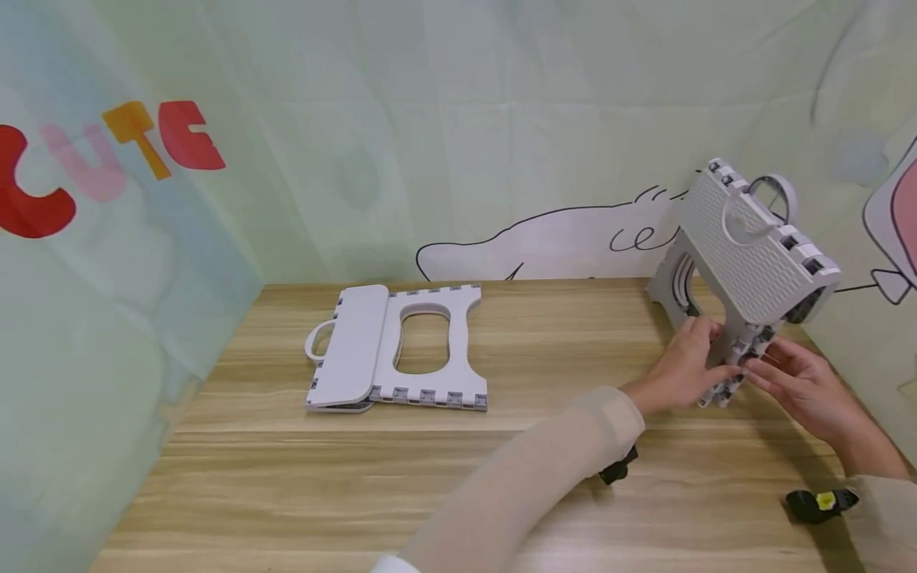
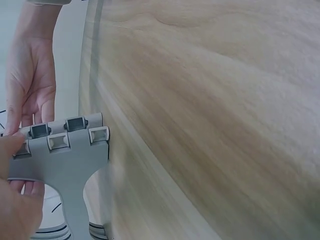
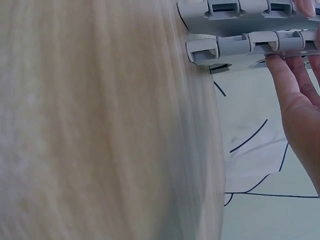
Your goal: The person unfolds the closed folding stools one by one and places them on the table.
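On the right, a grey folding step stool (image 1: pixel 748 239) stands tilted over the table, its textured top and loop handle uppermost. My left hand (image 1: pixel 677 362) grips the near leg panel, thumb across its hinged edge; in the left wrist view the fingers show through the panel's opening. From the other side my right hand (image 1: pixel 809 390) holds the same leg panel low down, thumb at the hinges. The right wrist view shows the right-hand fingers (image 3: pixel 287 82) against the panel's outer side. Two hinged edges (image 3: pixel 250 45) run close together there.
A second, pale folding stool (image 1: pixel 426 386) lies flat on the wood-grain table (image 1: pixel 301 485), left of centre, its handle pointing left. Behind the table hangs a printed cloth (image 1: pixel 430 159). Black straps (image 1: pixel 820 505) show at the wrists.
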Motion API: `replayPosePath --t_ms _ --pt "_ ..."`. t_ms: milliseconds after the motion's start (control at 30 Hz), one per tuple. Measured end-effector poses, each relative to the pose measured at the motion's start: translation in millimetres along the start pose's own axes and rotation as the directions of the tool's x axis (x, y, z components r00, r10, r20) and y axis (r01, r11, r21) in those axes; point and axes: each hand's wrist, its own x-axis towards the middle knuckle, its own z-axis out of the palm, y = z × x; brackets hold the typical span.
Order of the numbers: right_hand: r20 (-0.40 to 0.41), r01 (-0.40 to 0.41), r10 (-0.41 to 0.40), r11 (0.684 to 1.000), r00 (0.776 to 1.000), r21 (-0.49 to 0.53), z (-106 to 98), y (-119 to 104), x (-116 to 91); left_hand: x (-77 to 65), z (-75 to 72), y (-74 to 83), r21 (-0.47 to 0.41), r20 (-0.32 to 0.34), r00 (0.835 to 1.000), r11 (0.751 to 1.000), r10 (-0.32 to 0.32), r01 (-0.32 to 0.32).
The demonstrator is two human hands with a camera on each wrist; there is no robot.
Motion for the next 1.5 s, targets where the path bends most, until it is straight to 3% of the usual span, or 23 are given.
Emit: replayPosePath --t_ms 333,733,1167,1500 --pt "-0.073 -0.04 0.031 0.992 0.997 -0.121 2.5 -0.2 -2.8 -3.8 -5.5 -2.7 0.001 0.025 0.999 1.0 -0.022 0.022" --pt "-0.103 -0.021 0.005 0.988 0.995 -0.152 3.6 1.9 -4.9 -9.1 -12.9 -7.8 0.046 0.025 1.0 0.999 0.004 -0.005" --pt "-0.162 -0.075 0.041 0.975 0.986 -0.208 5.3 3.5 -3.4 -15.8 -27.2 -18.0 0.047 0.027 0.997 0.997 0.066 -0.068" --pt "-0.155 -0.083 0.053 0.977 0.986 -0.196 6.0 3.4 -3.7 -20.8 -34.4 -23.6 0.04 0.046 0.996 0.996 0.075 -0.077"
